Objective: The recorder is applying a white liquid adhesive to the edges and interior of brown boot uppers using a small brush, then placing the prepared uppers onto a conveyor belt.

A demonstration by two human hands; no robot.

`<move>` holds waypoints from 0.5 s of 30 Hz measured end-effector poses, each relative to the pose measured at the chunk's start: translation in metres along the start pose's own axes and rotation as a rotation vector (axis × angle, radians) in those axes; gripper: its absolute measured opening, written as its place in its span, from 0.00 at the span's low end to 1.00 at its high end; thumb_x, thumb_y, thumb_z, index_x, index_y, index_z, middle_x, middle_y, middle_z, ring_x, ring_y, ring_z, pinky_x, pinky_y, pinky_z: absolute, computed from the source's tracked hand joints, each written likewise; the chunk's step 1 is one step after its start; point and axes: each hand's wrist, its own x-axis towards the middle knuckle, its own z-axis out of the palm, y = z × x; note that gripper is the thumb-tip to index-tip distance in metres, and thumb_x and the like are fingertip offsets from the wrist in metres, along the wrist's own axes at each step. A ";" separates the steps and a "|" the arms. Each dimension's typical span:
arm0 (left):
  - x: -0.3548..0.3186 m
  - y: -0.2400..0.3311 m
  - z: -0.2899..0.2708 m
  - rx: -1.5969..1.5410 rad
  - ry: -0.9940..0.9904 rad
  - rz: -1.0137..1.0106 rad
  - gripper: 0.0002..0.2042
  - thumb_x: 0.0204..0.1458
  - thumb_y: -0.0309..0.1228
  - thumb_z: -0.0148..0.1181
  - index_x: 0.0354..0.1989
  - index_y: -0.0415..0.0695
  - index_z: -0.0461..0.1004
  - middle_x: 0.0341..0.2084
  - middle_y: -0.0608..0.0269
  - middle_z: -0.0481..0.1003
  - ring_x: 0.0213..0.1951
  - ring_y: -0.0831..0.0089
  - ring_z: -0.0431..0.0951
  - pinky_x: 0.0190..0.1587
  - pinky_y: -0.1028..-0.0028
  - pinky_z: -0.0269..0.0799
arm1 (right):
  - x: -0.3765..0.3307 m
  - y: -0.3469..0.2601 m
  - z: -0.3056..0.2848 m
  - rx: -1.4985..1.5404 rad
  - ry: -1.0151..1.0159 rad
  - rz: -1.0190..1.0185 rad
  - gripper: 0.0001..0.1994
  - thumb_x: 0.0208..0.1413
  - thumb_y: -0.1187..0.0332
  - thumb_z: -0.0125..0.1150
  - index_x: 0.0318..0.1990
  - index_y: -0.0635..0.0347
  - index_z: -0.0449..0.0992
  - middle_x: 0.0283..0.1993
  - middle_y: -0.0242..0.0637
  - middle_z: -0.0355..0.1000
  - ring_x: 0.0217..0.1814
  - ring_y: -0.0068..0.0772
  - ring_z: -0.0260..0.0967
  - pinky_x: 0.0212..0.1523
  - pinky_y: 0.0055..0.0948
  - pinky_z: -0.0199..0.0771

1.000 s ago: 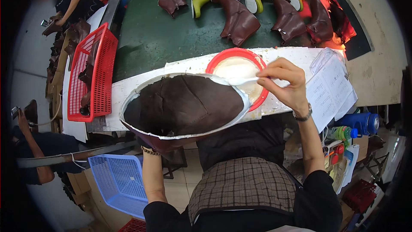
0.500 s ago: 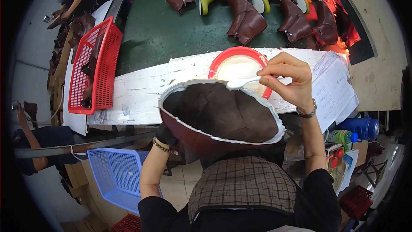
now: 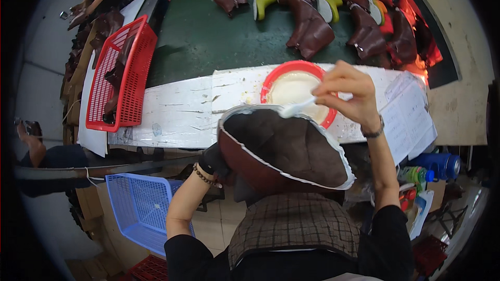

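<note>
Fingers [image 3: 333,84] of the right hand [image 3: 348,93] pinch the handle of a small white glue brush [image 3: 295,108], its wet tip resting on the upper rim of a dark brown leather boot piece [image 3: 284,148] at about 12 o'clock of the panel. Left hand [image 3: 212,160], wearing a bead bracelet, is wrapped from beneath around the panel's 9 o'clock edge and holds it up, tilted, between the person's chest and the worktop [image 3: 177,112]; its fingers are curled shut on the leather. White adhesive already outlines nearly the whole rim. Just behind the brush sits a red bowl of pale glue [image 3: 295,89], touching the panel's far edge in this view. At 10 o'clock stands a red plastic basket [image 3: 121,73], at 7 o'clock a blue basket [image 3: 138,205] on the floor, and at 12 to 1 o'clock brown boot uppers [image 3: 312,26] on yellow-green lasts crowd a green conveyor [image 3: 208,36]. Done well, the stroke likely wants a lightly loaded brush kept to the margin, the panel turned steadily by the left hand so the bead stays even and off the dark centre.
</note>
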 end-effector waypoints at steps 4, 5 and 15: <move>0.006 0.013 -0.009 -0.087 -0.009 0.015 0.45 0.31 0.23 0.77 0.64 0.37 0.63 0.42 0.53 0.80 0.34 0.72 0.82 0.37 0.72 0.80 | -0.030 0.010 0.004 -0.014 0.105 0.130 0.11 0.42 0.77 0.77 0.36 0.60 0.85 0.35 0.33 0.77 0.36 0.26 0.72 0.35 0.25 0.70; 0.008 0.017 -0.014 -0.108 -0.010 0.015 0.45 0.31 0.23 0.77 0.64 0.37 0.63 0.42 0.53 0.80 0.34 0.72 0.82 0.37 0.72 0.80 | -0.035 0.012 0.007 0.002 0.132 0.206 0.11 0.44 0.76 0.76 0.37 0.59 0.85 0.33 0.32 0.77 0.36 0.26 0.73 0.35 0.25 0.71; 0.120 0.115 -0.059 0.340 0.256 0.679 0.44 0.37 0.32 0.80 0.66 0.39 0.64 0.53 0.54 0.77 0.53 0.68 0.77 0.54 0.66 0.76 | -0.134 0.104 0.010 0.207 0.672 0.899 0.10 0.69 0.68 0.53 0.51 0.64 0.73 0.28 0.23 0.65 0.21 0.10 0.55 0.17 0.14 0.51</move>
